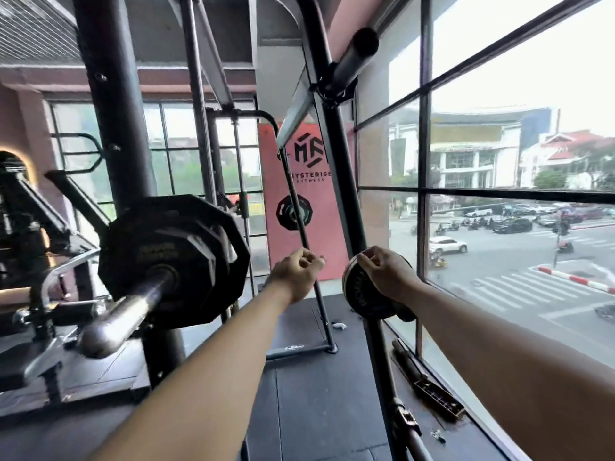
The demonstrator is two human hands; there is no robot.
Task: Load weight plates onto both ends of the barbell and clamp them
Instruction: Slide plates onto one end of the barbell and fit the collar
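Two bare arms reach out in front. The right hand (389,274) is curled over the top edge of a small round plate (362,301) and grips it. This small round plate sits low against a dark rack post (339,168), near the big window (499,161). The back of the plate is hidden, so you cannot tell what it hangs on. The left hand (296,274) is just beside a thin slanted rod (299,224). Its fingers are curled in, with the tips close to the thumb, but you cannot tell if it holds anything or touches the rod. On the left is the barbell (133,304), with its shiny end pointing at us. Big black plates (173,257) with flat sides are already on that end, pushed up close together. No clamp can be made out on the bar in front of them. High up, another bar end (357,58) sticks out from the rack post. Far back there is a pink banner (319,201) with a black logo, and one more black plate (294,212) shows in front of it. The floor (316,394) is dark mats. Outside the window you can see a street with cars and white stripes.
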